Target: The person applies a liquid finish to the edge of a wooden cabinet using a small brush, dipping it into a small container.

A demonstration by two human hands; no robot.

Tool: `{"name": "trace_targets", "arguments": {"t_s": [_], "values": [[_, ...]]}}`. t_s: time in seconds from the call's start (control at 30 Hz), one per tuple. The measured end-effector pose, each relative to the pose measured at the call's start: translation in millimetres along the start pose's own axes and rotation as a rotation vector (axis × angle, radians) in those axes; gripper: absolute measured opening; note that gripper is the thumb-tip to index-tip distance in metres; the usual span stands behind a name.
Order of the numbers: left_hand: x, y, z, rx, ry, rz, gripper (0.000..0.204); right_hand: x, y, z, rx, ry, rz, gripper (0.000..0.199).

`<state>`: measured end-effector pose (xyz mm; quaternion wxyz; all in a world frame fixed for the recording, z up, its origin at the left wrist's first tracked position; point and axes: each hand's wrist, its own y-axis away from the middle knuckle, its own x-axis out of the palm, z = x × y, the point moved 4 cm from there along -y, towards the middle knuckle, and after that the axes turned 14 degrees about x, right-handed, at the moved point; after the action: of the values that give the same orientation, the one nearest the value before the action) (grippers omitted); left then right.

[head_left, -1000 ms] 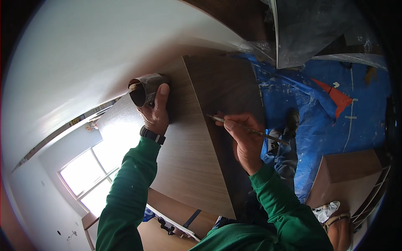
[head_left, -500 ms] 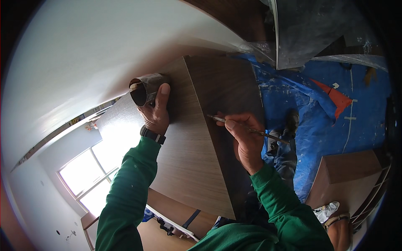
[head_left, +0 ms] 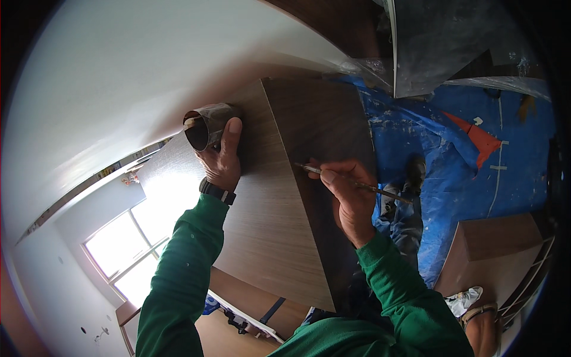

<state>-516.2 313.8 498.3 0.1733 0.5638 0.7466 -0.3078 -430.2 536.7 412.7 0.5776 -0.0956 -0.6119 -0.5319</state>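
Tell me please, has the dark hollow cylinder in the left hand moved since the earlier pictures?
No, not visibly: against the long edge of the wood-grain panel, the dark hollow cylinder in the left hand keeps its place.

No text, label, brand, number or sign can be read.
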Motion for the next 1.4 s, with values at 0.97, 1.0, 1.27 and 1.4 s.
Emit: {"name": "trace_targets", "arguments": {"t_s": [0.97,1.0,1.27,1.4], "values": [[0.0,1.9,1.0,-0.035,0.039,-0.008,0.055,2.0,0.6,1.8,-0.007,0.012,0.016,0.011],[0.4,1.6,-0.1,-0.033,0.032,-0.006,0.055,1.6,0.6,2.0,-0.008,0.002,0.012,0.011],[-0.4,1.1,0.0,-0.035,0.012,0.0,0.056,1.9,0.0,2.0,-0.024,0.009,0.01,0.011],[-0.9,1.3,2.2,-0.026,0.008,-0.002,0.056,0.8,0.1,0.8,-0.015,0.008,0.019,0.012]]}}
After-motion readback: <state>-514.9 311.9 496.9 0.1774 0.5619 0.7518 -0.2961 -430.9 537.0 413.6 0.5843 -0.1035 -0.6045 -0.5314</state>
